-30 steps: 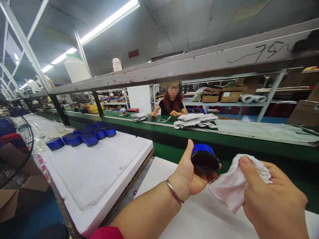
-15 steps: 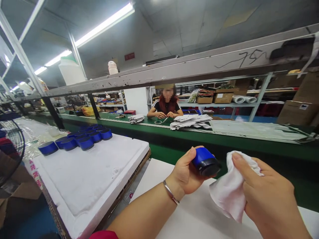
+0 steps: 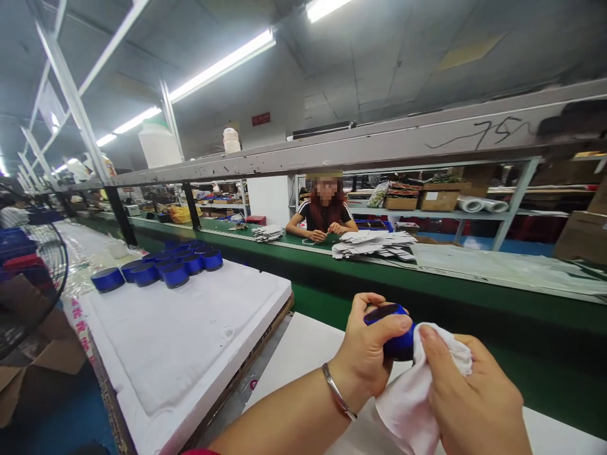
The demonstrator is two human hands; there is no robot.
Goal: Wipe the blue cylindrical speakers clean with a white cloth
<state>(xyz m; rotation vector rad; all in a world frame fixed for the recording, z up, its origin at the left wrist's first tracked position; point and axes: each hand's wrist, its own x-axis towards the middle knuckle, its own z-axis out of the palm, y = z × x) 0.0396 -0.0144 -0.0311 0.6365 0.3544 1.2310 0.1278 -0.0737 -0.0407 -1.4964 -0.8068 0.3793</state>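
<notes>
My left hand (image 3: 367, 344) grips a small blue speaker (image 3: 399, 346), a short round cylinder with a dark end turned upward. Its thumb lies across the blue side. Pinched in my right hand (image 3: 467, 385) is a white cloth (image 3: 410, 411), which hangs down below the fingers. The cloth's upper edge touches the right side of the speaker. Both hands are above a white sheet (image 3: 284, 354) on the bench. Several similar blue speakers (image 3: 174, 274) stand grouped at the far end of a white foam board (image 3: 175, 341) on my left.
A green conveyor belt (image 3: 327, 294) runs across in front of me. Beyond it sits a person (image 3: 325, 212) with hands near a white paper pile (image 3: 374, 245). A long metal shelf beam (image 3: 303, 148) crosses overhead. An open cardboard box (image 3: 42, 360) is at lower left.
The speaker has been turned so its dark end faces up instead of toward me. My right hand has brought the cloth left, against the speaker. The view has shifted slightly.
</notes>
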